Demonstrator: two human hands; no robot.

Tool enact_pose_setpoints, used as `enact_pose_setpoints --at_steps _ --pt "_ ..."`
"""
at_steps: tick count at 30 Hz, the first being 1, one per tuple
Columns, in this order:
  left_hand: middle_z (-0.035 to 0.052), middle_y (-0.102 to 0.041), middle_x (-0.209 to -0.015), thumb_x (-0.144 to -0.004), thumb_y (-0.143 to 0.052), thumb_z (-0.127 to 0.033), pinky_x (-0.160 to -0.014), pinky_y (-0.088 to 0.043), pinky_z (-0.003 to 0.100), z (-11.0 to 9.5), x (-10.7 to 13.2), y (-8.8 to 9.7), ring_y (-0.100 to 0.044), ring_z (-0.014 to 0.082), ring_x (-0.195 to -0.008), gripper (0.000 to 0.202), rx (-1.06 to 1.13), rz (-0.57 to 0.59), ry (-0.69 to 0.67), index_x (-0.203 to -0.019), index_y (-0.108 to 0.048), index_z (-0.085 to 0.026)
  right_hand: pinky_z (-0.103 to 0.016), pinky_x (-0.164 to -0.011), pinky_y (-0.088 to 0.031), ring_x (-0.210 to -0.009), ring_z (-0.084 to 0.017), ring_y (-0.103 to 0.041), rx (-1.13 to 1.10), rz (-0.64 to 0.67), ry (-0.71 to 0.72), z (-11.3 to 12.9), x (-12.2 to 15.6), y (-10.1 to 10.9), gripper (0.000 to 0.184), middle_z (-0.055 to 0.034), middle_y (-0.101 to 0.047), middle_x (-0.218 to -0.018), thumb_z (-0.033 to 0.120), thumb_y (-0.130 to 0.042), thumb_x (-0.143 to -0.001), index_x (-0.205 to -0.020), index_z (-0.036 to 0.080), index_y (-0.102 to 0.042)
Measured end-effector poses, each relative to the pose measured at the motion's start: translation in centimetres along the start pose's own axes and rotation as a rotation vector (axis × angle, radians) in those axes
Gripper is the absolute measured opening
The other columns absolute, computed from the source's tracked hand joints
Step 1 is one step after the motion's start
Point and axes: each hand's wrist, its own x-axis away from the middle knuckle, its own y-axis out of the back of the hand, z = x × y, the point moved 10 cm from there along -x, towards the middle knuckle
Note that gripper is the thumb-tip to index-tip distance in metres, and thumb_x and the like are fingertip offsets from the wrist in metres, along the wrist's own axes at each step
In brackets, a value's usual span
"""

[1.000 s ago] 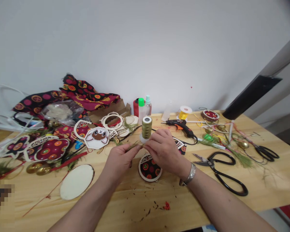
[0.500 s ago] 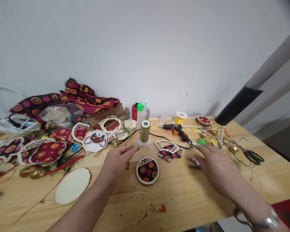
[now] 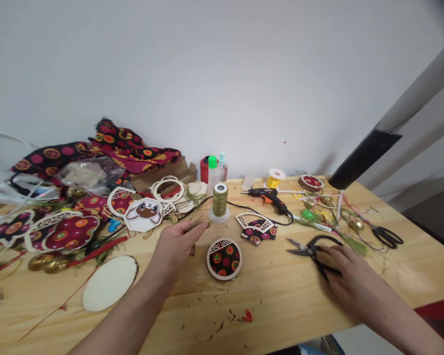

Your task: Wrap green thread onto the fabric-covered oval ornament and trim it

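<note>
My left hand [image 3: 175,246] is closed in a pinch on thin olive thread [image 3: 199,223], just left of the olive thread spool [image 3: 219,201]. On the right, my right hand [image 3: 350,276] has its fingers closed around the black handles of the scissors [image 3: 305,250]. Their blades lie slightly apart and point left. Between my hands a round wooden-framed pendant [image 3: 224,260] with dark flowered fabric lies flat on the table. Behind it is a fan-shaped wooden frame [image 3: 256,223] on a scrap of the same fabric.
A hot glue gun [image 3: 269,197], a yellow cord spool [image 3: 275,178] and a green-capped bottle [image 3: 212,172] stand at the back. Frames, flowered fabric [image 3: 133,148] and a white oval piece [image 3: 111,283] fill the left. Second scissors [image 3: 387,236] and gold bells [image 3: 355,224] lie right.
My right hand has moved right and down, from over the scissors to their handles, uncovering the blades and a green tassel. My left hand keeps its pinch on the thread.
</note>
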Motion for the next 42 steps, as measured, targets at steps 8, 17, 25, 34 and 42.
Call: enact_pose_setpoints --at_steps 8,17,25,34,42 --pt "-0.0093 -0.034 -0.042 -0.059 -0.073 -0.049 -0.037 -0.017 0.020 0.7 -0.4 0.0 -0.026 0.0045 -0.038 0.039 0.060 -0.001 0.010 -0.075 -0.071 -0.013 -0.047 -0.096 -0.043 -0.111 -0.032 -0.050 0.053 0.084 -0.030 -0.5 -0.5 -0.3 0.047 -0.0216 -0.055 -0.118 0.015 -0.042 -0.074 -0.118 0.001 -0.054" --pt "-0.0090 -0.035 -0.041 -0.062 -0.072 -0.047 -0.037 -0.017 0.020 0.5 -0.2 0.0 -0.026 0.0046 -0.038 0.037 0.080 0.016 -0.004 -0.078 -0.072 -0.013 -0.042 -0.090 -0.047 -0.104 -0.029 -0.055 -0.089 0.124 0.024 -0.7 -0.8 2.2 0.041 -0.0146 -0.057 -0.112 0.020 -0.054 -0.065 -0.105 0.014 -0.058" --pt "-0.0083 -0.038 -0.042 -0.061 -0.073 -0.046 -0.037 -0.019 0.020 0.0 0.2 -0.3 -0.027 0.0043 -0.038 0.037 0.088 0.027 -0.017 -0.076 -0.072 -0.012 -0.025 -0.066 -0.048 -0.080 -0.019 -0.056 -0.926 0.330 0.060 9.7 -0.1 3.2 0.040 -0.0084 -0.058 -0.093 0.043 -0.057 -0.075 -0.104 0.016 -0.052" --pt "-0.0076 -0.040 -0.042 -0.063 -0.072 -0.043 -0.038 -0.020 0.021 -0.4 0.4 0.0 -0.029 0.0060 -0.039 0.031 0.115 0.022 -0.066 -0.073 -0.070 -0.014 -0.023 -0.051 -0.034 -0.054 -0.010 -0.038 -0.953 0.476 0.147 17.7 -2.8 2.7 0.062 0.0010 -0.044 -0.062 0.069 -0.029 -0.082 -0.086 0.013 -0.056" --pt "-0.0075 -0.039 -0.042 -0.065 -0.071 -0.044 -0.039 -0.021 0.021 -1.0 0.9 -0.1 -0.028 0.0067 -0.041 0.030 0.086 0.016 -0.079 -0.073 -0.071 -0.015 -0.023 -0.046 -0.028 -0.051 -0.010 -0.039 -0.913 0.549 0.128 19.1 -4.0 1.7 0.054 0.0016 -0.045 -0.055 0.064 -0.032 -0.084 -0.070 0.015 -0.050"
